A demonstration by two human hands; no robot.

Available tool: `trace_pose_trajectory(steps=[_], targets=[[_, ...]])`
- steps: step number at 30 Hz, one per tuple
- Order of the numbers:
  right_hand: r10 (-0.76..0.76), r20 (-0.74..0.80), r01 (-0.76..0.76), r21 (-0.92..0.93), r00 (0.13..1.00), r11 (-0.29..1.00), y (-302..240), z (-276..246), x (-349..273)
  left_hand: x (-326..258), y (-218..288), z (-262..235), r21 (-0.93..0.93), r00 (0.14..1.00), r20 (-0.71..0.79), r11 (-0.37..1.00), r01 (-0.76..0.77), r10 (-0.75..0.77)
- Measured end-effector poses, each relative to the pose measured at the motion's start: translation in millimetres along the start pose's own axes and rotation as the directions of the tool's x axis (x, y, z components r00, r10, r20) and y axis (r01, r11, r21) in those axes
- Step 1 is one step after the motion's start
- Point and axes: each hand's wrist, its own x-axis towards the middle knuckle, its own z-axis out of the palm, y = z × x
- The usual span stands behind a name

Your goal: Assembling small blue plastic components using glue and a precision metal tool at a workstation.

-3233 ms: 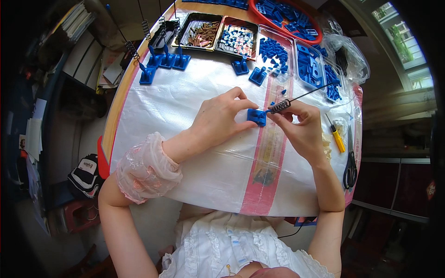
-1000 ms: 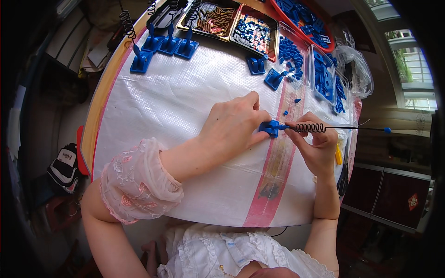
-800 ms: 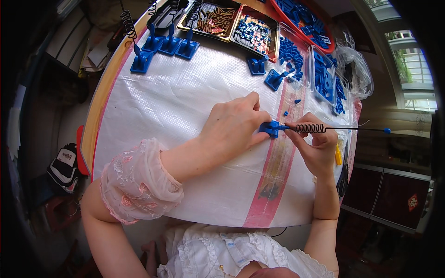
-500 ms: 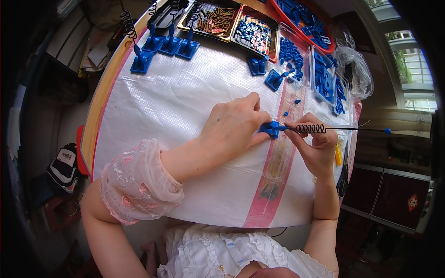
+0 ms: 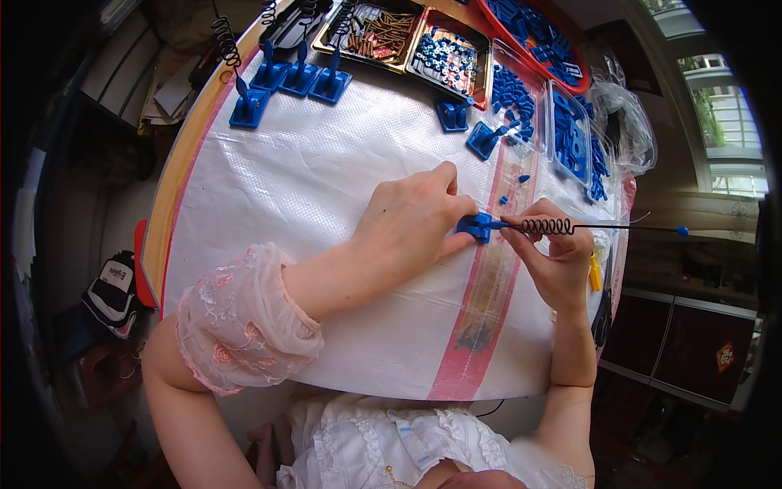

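Observation:
My left hand [image 5: 415, 213] pinches a small blue plastic base [image 5: 475, 228] between thumb and fingers, above the white woven sheet. My right hand [image 5: 556, 257] is closed round the near end of a black coiled spring rod [image 5: 544, 226], where it meets the blue base's stem. The rod runs out to the right, level, and ends in a blue tip [image 5: 683, 231]. Just beyond my hands lie two small blue pieces, a cone [image 5: 524, 178] and a smaller bit [image 5: 504, 200]. Part of the base is hidden by my left fingers.
Finished-looking blue bases with springs [image 5: 300, 79] stand at the far left. Two blue bases [image 5: 482, 141] sit at the far middle. Behind are a tray of brass screws [image 5: 381, 37], a tray of small nuts [image 5: 444, 61] and a red basin [image 5: 582, 81]. A yellow tool [image 5: 595, 273] lies right.

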Motion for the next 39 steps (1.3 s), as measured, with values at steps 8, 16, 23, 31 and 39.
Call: trace_pose_trajectory(steps=[8,16,23,31,39], targets=[[-0.002,0.011,0.002,0.002,1.0,1.0,0.9,-0.6,0.0,-0.2,-0.1,-0.3,0.008,1.0,0.004,1.0,0.005,-0.005],[-0.002,0.019,0.002,-0.003,1.0,1.0,2.7,-1.4,-0.4,0.1,-0.1,-0.3,-0.005,1.0,0.001,1.0,-0.002,0.002],[0.003,0.024,-0.003,0.021,1.0,1.0,-0.8,-1.0,0.3,0.2,-0.3,0.1,0.011,1.0,0.004,1.0,-0.002,0.002],[-0.01,0.027,0.01,0.016,1.0,1.0,1.5,-2.7,0.0,0.6,1.2,-0.5,0.022,1.0,0.006,1.0,0.001,-0.001],[-0.02,0.014,0.019,0.032,1.0,0.999,3.0,-0.7,0.4,0.4,0.4,-0.2,0.009,1.0,0.005,1.0,0.001,-0.001]])
